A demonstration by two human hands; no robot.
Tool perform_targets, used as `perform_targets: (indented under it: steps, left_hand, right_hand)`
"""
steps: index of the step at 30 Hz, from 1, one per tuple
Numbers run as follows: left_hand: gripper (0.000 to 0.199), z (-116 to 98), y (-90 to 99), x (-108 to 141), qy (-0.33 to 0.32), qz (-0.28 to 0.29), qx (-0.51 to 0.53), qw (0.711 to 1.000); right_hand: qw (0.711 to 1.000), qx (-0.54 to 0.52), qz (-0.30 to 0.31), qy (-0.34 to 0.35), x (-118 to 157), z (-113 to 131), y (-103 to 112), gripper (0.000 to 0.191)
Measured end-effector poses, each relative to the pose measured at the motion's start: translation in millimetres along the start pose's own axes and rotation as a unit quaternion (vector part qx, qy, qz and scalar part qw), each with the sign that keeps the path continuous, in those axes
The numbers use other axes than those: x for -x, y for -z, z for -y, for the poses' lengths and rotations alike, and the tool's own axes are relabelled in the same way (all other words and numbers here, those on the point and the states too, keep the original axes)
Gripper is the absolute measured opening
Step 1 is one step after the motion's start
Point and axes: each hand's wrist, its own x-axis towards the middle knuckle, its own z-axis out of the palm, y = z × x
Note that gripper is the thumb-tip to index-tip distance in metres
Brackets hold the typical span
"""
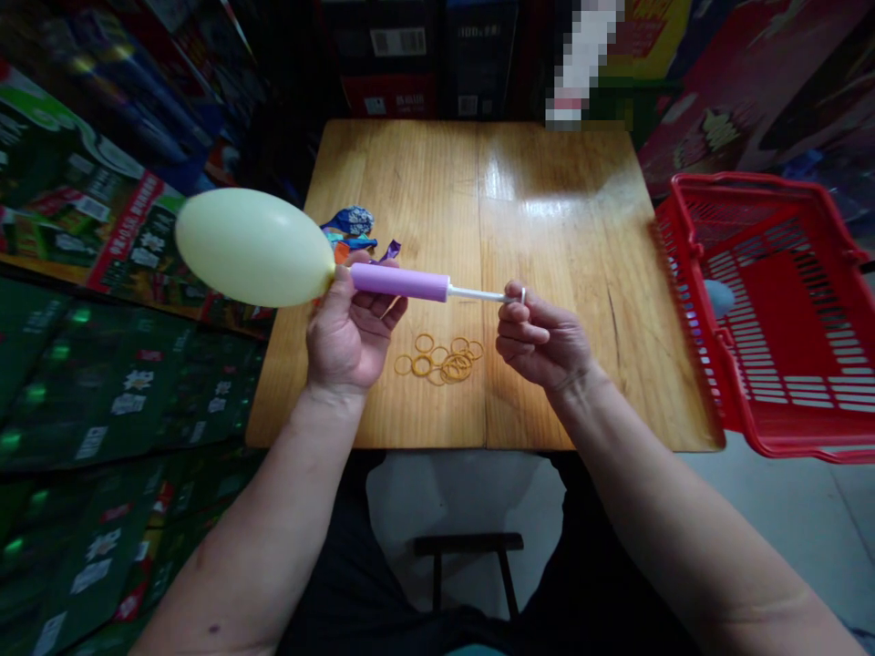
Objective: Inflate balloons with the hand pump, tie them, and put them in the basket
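A pale yellow balloon [254, 246], swollen with air, sits on the nozzle end of a purple hand pump [402, 282]. My left hand [352, 333] is closed around that end, its thumb pressed at the balloon's neck. On the right, my right hand [540, 333] grips the end of the pump's white rod [477, 293], which is drawn partly out of the barrel. Several tan rubber bands [455, 366] lie in a loose pile on the table below the pump. Flat balloons [352, 220] in blue, orange and purple lie behind my left hand, partly hidden.
The wooden table [561, 246] stands before me. At its right side is a red basket [745, 401] with a small bluish balloon [719, 298] inside. Stacked green cartons [123, 392] rise on the left, and dark boxes [389, 55] stand beyond the far edge.
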Motion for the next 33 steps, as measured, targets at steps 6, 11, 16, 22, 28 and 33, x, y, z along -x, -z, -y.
perform_targets:
  steps: [6, 11, 16, 22, 28, 33]
  left_hand:
    - [0.033, 17.3, -11.2, 12.1, 0.059, 0.028, -0.007, 0.998]
    - [0.029, 3.8, -7.3, 3.1, 0.029, 0.013, -0.015, 0.999]
    - [0.029, -2.4, -5.0, 2.5, -0.009, -0.006, -0.015, 1.000]
    - [0.032, 13.1, -12.1, 12.5, 0.049, 0.029, -0.025, 0.998]
    - [0.029, 10.4, -10.5, 8.5, 0.038, 0.032, -0.016, 0.999]
    - [0.029, -4.9, -3.4, 1.7, -0.001, -0.002, -0.021, 1.000]
  right_hand:
    - [1.000, 0.002, 0.010, -0.023, -5.3, -17.9, -3.6, 0.017]
    - [0.999, 0.012, -0.028, -0.019, -2.0, -1.8, -4.4, 0.024]
    - [0.997, 0.034, -0.070, 0.026, -0.7, 4.2, -1.5, 0.026]
    - [0.999, 0.016, -0.037, -0.021, -6.3, -16.4, -4.6, 0.020]
    - [0.998, 0.014, -0.043, -0.035, -5.8, -11.4, -7.7, 0.024]
    - [0.999, 0.031, 0.007, -0.007, -1.5, 2.7, -1.8, 0.019]
